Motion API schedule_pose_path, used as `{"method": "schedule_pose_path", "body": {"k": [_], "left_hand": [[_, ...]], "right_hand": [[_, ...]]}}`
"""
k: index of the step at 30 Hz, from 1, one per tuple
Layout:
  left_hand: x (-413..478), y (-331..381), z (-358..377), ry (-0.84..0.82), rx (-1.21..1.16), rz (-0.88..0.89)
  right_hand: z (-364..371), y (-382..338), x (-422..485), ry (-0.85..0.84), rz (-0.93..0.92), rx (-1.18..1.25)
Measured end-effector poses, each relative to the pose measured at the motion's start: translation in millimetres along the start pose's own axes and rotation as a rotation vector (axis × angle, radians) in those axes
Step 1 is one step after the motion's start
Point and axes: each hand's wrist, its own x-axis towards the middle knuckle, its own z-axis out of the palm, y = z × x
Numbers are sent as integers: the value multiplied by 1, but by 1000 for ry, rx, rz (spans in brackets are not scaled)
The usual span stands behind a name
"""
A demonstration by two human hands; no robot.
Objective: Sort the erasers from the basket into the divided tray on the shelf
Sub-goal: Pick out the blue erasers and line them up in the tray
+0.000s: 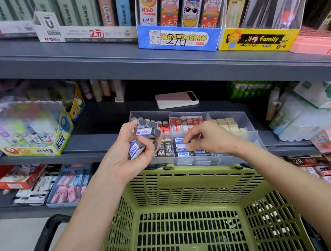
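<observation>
My left hand (131,150) holds a bunch of grey erasers (147,129) with blue-and-white sleeves, raised over the left end of the clear divided tray (250,125) on the middle shelf. My right hand (207,139) reaches into the tray's front middle compartment and pinches one blue-and-white sleeved eraser (180,146) among a row of the same kind. Other compartments hold red-and-white erasers (185,122), beige blocks (230,125) and dark 2B erasers (168,148). The green plastic basket (167,189) stands below my arms; no erasers show inside it.
A pink-backed phone (176,99) lies on the shelf behind the tray. A glue display box (35,130) stands at left, wrapped packs (303,113) at right. The upper shelf (111,57) overhangs with display boxes. Lower shelves carry more stationery.
</observation>
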Motion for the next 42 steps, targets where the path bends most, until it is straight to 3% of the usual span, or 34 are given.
{"method": "schedule_pose_path", "body": {"k": [10,13,15,17,18,22,25,29,30,34,37,39,42], "left_hand": [[1,-1,3,-14,12,-16],[2,-4,5,5,21,-11],[3,-6,7,22,24,3],[5,-8,10,38,33,26],[6,-9,11,47,39,41],[10,-14,12,83,79,86],[10,-17,14,67,99,80],[10,-8,14,69,106,120],[10,-4,12,77,109,143],[6,4,9,55,129,177],[4,5,7,51,134,169],[2,4,6,57,140,155],[1,2,5,62,162,138]], "right_hand": [[-2,-1,6,-106,2,46],[-2,-8,0,60,-14,-185],[1,-19,-9,246,-102,56],[2,-37,-23,302,-209,509],[4,-44,-28,308,-272,596],[15,-59,-34,388,-403,350],[15,-53,-32,438,-389,355],[0,-38,-28,336,-213,842],[-4,-32,-25,325,-166,865],[-12,-9,-7,276,-95,308],[-7,-8,9,101,-134,-28],[-1,-11,14,21,-160,-91],[6,-12,18,37,-168,36]]}}
